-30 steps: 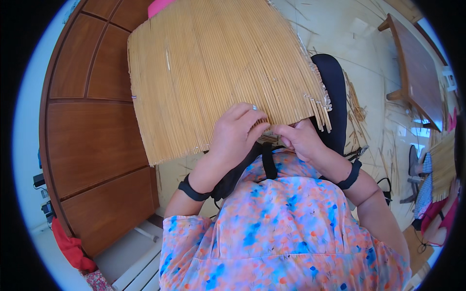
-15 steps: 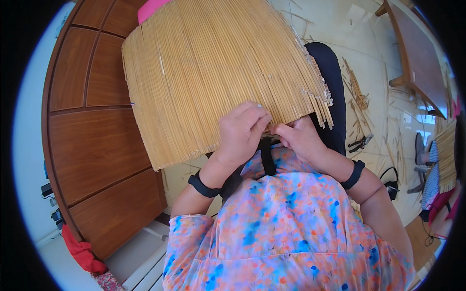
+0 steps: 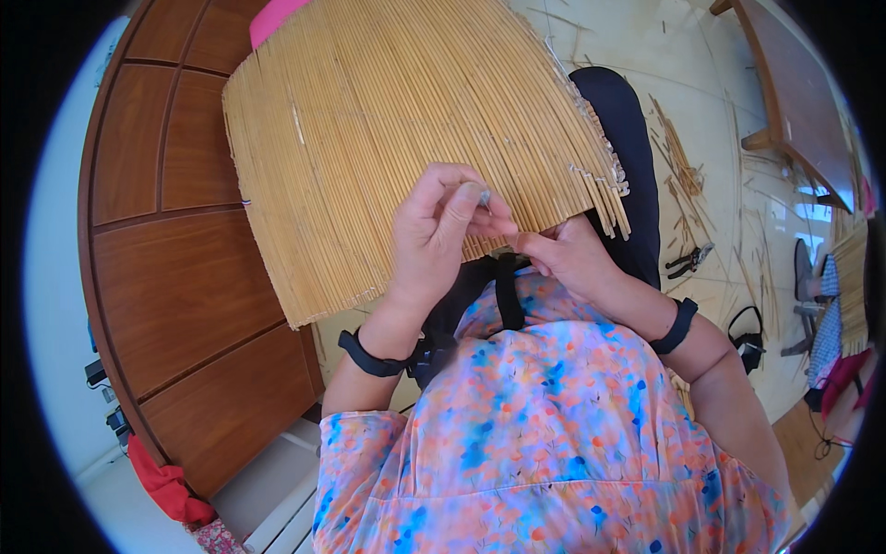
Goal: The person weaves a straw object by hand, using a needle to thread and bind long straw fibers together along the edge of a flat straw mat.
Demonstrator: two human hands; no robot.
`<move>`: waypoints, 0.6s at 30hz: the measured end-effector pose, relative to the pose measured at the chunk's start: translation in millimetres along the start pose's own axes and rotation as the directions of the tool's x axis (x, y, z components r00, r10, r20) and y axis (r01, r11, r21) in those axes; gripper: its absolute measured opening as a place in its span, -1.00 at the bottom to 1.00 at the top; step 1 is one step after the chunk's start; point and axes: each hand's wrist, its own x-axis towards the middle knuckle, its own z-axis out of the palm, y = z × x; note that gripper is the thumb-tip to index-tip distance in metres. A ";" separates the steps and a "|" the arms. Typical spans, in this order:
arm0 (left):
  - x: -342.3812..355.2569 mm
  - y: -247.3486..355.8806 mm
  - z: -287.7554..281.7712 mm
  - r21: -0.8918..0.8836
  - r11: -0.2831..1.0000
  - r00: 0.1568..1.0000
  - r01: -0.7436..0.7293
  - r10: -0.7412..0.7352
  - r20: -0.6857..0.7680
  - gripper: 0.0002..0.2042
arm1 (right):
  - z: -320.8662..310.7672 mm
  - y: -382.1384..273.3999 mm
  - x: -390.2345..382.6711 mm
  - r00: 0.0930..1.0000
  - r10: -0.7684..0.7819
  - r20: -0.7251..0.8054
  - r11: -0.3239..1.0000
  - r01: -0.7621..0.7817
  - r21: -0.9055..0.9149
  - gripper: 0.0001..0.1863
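Observation:
A mat of thin straw-coloured sticks (image 3: 388,129) lies over my lap, its near right corner frayed into loose sticks. My left hand (image 3: 438,231) is raised just over the mat's near edge, fingers curled and pinched, with a small silvery bit (image 3: 484,198) at the fingers; whether it is held or worn I cannot tell. My right hand (image 3: 572,258) grips that edge beside the left, thumb on top, the other fingers partly hidden under the mat.
Wooden panels (image 3: 180,286) stand at left. At right are a low table (image 3: 794,102), loose sticks (image 3: 678,157) and cutters (image 3: 688,260) on the floor, and another person's slippered foot (image 3: 803,272) beside another mat (image 3: 849,286). A pink object (image 3: 270,20) shows behind my mat.
My left hand has lifted and turned, its fingertips curling above the edge. My right hand stays at the edge. The mat has shifted slightly left in the view.

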 end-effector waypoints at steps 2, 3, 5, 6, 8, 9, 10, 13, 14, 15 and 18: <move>1.5 4.9 1.0 0.352 0.930 0.994 -0.105 0.090 0.061 -0.86 | -3.5 0.4 1.1 1.000 0.004 0.010 0.999 -0.004 -0.032 -0.72; 1.4 5.7 0.6 0.353 0.930 0.994 -0.102 0.086 0.060 -0.86 | -4.5 1.0 1.2 1.000 0.007 0.022 0.998 -0.006 -0.066 -0.71; 1.7 6.9 -0.1 0.360 0.931 0.995 -0.054 0.020 0.100 -0.90 | -2.6 1.9 0.6 1.000 -0.029 0.000 0.994 0.029 -0.103 -0.78; 3.4 8.8 0.5 0.360 0.932 0.995 -0.051 0.017 0.099 -0.90 | -1.8 2.5 0.7 0.997 -0.068 -0.020 0.988 0.065 -0.142 -0.84; 7.9 15.8 3.2 0.326 0.945 0.997 -0.007 -0.020 0.080 -0.88 | -2.0 4.0 2.3 0.996 -0.089 -0.026 0.985 0.084 -0.152 -0.84; 8.8 19.3 4.2 0.324 0.946 0.997 -0.006 -0.020 0.078 -0.88 | -2.1 4.1 2.7 0.993 -0.113 -0.032 0.981 0.106 -0.164 -0.84; 9.5 22.9 4.8 0.298 0.953 0.997 -0.061 0.041 0.072 -0.87 | -2.0 3.8 2.0 0.993 -0.111 -0.031 0.981 0.105 -0.166 -0.84; 4.5 45.8 9.7 0.096 0.972 0.977 -0.215 0.212 0.035 -0.85 | -1.4 1.4 -0.2 0.996 -0.091 0.005 0.990 0.091 -0.106 -0.85; 2.2 51.7 11.7 -0.080 0.947 0.951 -0.310 0.310 -0.007 -0.85 | -2.0 1.5 0.2 0.998 -0.063 -0.003 0.989 0.062 -0.135 -0.85; 0.5 54.4 14.0 -0.082 0.947 0.950 -0.311 0.312 -0.007 -0.85 | -2.5 1.6 0.2 0.999 -0.036 -0.012 0.986 0.034 -0.164 -0.85; 0.3 55.5 18.7 -0.036 0.940 0.939 -0.340 0.341 0.031 -0.82 | -3.3 8.0 3.1 0.994 -0.111 -0.008 0.985 0.108 -0.133 -0.78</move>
